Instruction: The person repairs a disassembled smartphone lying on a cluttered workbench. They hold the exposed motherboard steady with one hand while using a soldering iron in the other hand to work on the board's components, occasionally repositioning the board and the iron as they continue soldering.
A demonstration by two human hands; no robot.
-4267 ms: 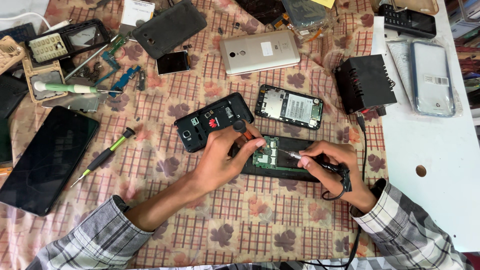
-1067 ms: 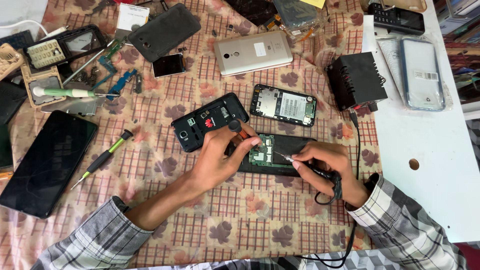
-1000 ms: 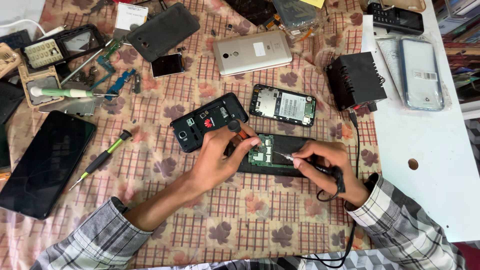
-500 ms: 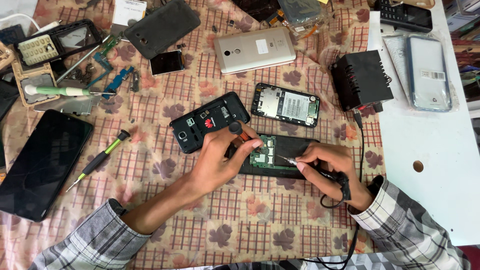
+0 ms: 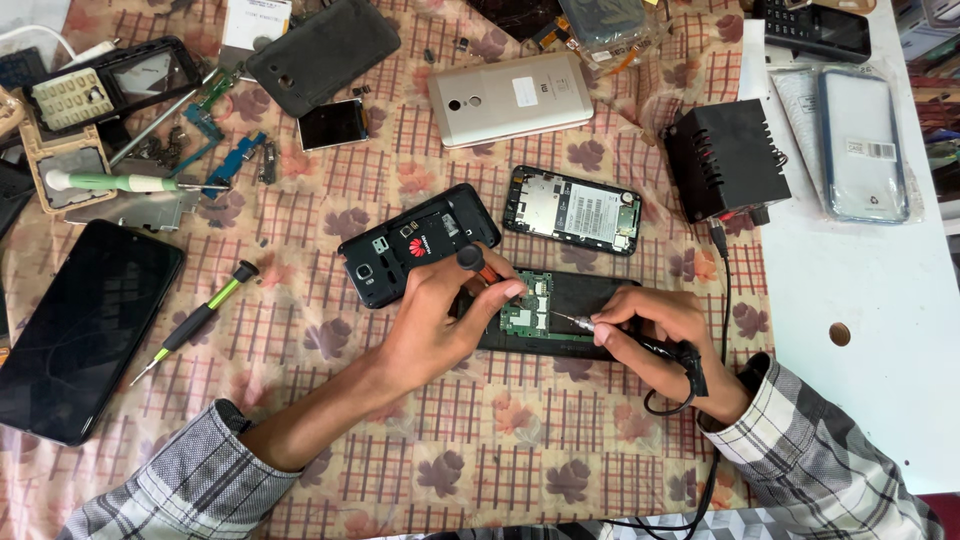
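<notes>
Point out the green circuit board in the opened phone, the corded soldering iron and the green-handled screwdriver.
Green circuit board (image 5: 527,312), head view: middle of the exposed board.
Black corded soldering iron (image 5: 650,345), head view: handle in the right hand.
Green-handled screwdriver with black cap (image 5: 198,320), head view: middle of its handle.

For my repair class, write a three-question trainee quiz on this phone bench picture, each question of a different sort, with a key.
1. True or false: the right hand holds a corded tool whose tip meets the green circuit board.
2. Which lies apart from both hands? A) opened black phone B) green-handled screwdriver
3. Fill in: the left hand holds an orange-shafted ____.

Key: 1 true; 2 B; 3 screwdriver.
</notes>
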